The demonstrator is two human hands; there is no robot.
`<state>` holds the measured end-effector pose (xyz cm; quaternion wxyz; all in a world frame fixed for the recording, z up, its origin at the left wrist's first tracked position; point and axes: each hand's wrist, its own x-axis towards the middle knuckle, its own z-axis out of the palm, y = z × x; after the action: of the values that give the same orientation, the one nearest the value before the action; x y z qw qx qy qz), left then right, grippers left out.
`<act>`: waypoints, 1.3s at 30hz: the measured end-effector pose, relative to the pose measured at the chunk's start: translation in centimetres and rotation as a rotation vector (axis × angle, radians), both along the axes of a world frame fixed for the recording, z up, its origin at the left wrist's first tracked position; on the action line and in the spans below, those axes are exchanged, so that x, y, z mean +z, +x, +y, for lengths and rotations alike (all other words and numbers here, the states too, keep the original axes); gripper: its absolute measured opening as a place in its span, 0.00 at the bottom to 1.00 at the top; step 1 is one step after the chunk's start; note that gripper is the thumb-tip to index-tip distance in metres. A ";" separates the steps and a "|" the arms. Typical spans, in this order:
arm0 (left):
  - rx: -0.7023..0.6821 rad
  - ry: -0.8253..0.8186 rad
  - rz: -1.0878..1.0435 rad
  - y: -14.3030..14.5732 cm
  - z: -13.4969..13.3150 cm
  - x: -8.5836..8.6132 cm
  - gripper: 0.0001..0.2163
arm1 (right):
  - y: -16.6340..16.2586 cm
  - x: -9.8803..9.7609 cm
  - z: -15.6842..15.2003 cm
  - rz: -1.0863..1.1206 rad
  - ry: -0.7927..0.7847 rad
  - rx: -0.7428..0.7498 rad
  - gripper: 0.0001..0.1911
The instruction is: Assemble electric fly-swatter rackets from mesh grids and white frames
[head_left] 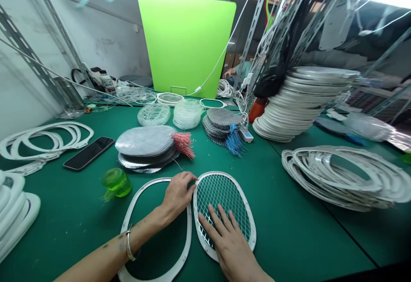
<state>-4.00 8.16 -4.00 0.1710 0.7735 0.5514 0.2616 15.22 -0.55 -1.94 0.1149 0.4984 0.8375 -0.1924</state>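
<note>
A white oval frame with a white diamond-mesh grid [224,196] lies on the green table in front of me. My left hand [178,192] has its fingers bent together at the upper left rim of this frame, thumb and forefinger closed on the edge. Spread flat across the lower part of the grid is my right hand [229,239], its fingers apart. A second white oval frame [188,241], without mesh, lies just left under my left wrist and forearm. Behind the hands are stacked silver mesh ovals [146,141] with red wires [183,144].
Darker mesh ovals [221,119] with blue wires [235,141] sit farther back beside pale grids [188,114]. White frames form a tall stack [298,102] and a pile [346,179] at right. A phone [89,153] and green tape dispenser [117,182] lie left.
</note>
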 end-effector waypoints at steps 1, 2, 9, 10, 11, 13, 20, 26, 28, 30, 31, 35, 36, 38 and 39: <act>-0.072 0.031 0.021 0.2 -0.2 -0.3 0.10 | 0.0 0.0 0.1 0.007 -0.005 0.003 0.43; -0.156 0.064 0.055 0.4 -0.5 -0.7 0.13 | 0.0 0.0 0.1 0.013 -0.006 0.004 0.43; -0.335 0.096 0.296 0.8 -2.1 -1.9 0.20 | 0.9 1.1 0.2 0.184 -0.091 -0.005 0.46; -0.331 0.083 0.296 0.8 -2.2 -1.7 0.20 | 1.5 1.6 0.5 0.248 -0.158 -0.006 0.48; -0.328 0.069 0.293 0.8 -2.2 -1.5 0.19 | 2.3 2.2 0.9 0.314 -0.232 -0.008 0.49; -0.331 0.047 0.285 0.8 -2.3 -1.1 0.19 | 4.0 3.1 1.9 0.442 -0.317 -0.034 0.48; -0.367 0.061 0.370 0.7 -1.9 -0.4 0.20 | 7.4 0.4 3.4 0.268 0.147 0.250 0.30; -0.460 0.215 0.179 3.6 -8.2 1.6 0.17 | 7.4 -1.9 3.2 0.121 0.143 0.382 0.30; -0.610 0.241 0.165 5.6 -11.6 1.6 0.18 | 7.5 -1.7 3.3 0.124 0.134 0.386 0.30; -0.652 0.333 0.179 7.4 -14.2 0.9 0.17 | 7.6 -1.6 3.4 0.136 0.122 0.383 0.30; -0.643 0.388 0.174 8.2 -15.0 0.4 0.15 | 7.6 -1.5 3.5 0.144 0.112 0.379 0.30; -0.610 0.486 0.063 8.9 -15.7 -0.7 0.10 | 7.6 -0.9 3.8 0.150 0.010 0.375 0.33; -0.607 0.475 0.042 8.7 -15.7 -0.7 0.10 | 7.6 -0.8 3.9 0.149 -0.019 0.383 0.36; -0.588 0.470 0.004 8.0 -15.7 -0.5 0.10 | 7.7 -0.4 4.1 0.152 -0.066 0.405 0.43; -0.574 0.474 -0.008 7.6 -15.8 -0.4 0.10 | 7.7 -0.2 4.2 0.155 -0.083 0.413 0.46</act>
<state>3.63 -7.67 -4.41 0.0557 0.9136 0.2355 0.3266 22.93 3.64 -2.14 0.1074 0.2947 0.9195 -0.2368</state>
